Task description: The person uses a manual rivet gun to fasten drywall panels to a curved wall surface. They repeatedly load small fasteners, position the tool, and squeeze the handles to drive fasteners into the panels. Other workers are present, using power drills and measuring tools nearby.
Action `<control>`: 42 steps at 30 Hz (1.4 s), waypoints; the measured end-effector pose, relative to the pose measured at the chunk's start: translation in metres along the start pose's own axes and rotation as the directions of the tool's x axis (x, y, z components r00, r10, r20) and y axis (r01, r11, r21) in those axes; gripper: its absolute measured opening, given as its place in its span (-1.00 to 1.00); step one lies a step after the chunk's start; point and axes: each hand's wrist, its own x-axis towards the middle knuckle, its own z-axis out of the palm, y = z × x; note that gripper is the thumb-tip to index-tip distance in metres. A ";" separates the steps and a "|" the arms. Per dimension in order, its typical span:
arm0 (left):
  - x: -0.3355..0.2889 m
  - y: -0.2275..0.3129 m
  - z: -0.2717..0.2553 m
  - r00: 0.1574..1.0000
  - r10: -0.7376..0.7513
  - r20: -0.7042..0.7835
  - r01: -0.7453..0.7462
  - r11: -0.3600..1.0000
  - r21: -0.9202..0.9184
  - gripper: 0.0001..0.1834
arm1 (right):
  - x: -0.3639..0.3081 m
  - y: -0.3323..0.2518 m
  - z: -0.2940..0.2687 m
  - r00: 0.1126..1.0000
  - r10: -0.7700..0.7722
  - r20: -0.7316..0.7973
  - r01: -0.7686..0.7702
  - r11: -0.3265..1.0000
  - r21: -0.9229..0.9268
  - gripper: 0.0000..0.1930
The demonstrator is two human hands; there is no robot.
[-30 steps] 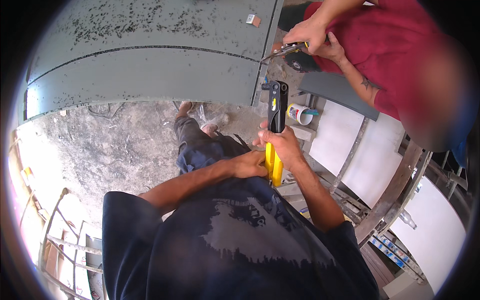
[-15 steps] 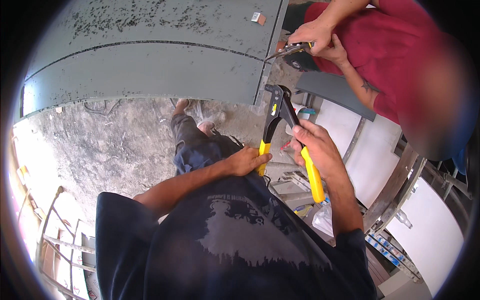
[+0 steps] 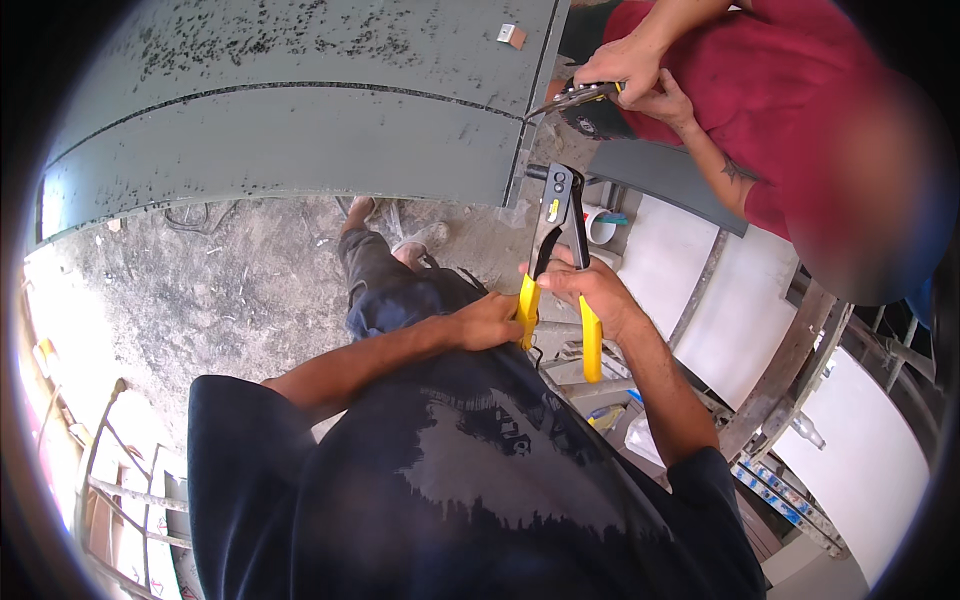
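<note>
A hand riveter with a black body and yellow grips stands upright in front of me, its nose end near the corner of a grey panel. My left hand is closed round its left yellow grip. My right hand is wrapped on the right handle, above the yellow part, with fingers reaching across toward the left handle. The two handles stand a little apart. No rivet can be made out at the nose.
A co-worker in a red shirt holds snips or pliers at the panel's right edge. A small angled piece lies on the panel. White sheets, a white cup, a metal rack and a bottle are at the right.
The riveter's right handle has swung inward toward the left one. My right hand has shifted left with it. The riveter's head has turned slightly. My left hand keeps its hold.
</note>
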 end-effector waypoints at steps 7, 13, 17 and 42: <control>0.013 -0.006 0.000 0.997 -0.056 0.058 0.048 0.989 0.140 -0.55 | 0.012 0.023 0.008 0.975 -0.185 -0.123 0.158 0.966 -0.202 -0.62; 0.009 0.002 0.008 0.999 -0.006 -0.031 0.009 0.994 0.105 -0.63 | 0.028 0.030 0.027 0.881 -0.365 -0.302 0.215 0.876 -0.432 -0.66; 0.002 0.025 -0.004 1.000 -0.005 0.014 0.004 0.997 0.078 -0.60 | 0.031 0.031 0.030 0.873 -0.354 -0.335 0.213 0.896 -0.391 -0.69; -0.004 0.009 0.005 0.999 -0.034 -0.008 0.035 0.999 0.028 -0.58 | 0.005 0.006 0.015 0.992 -0.099 -0.084 0.102 0.994 0.032 -0.60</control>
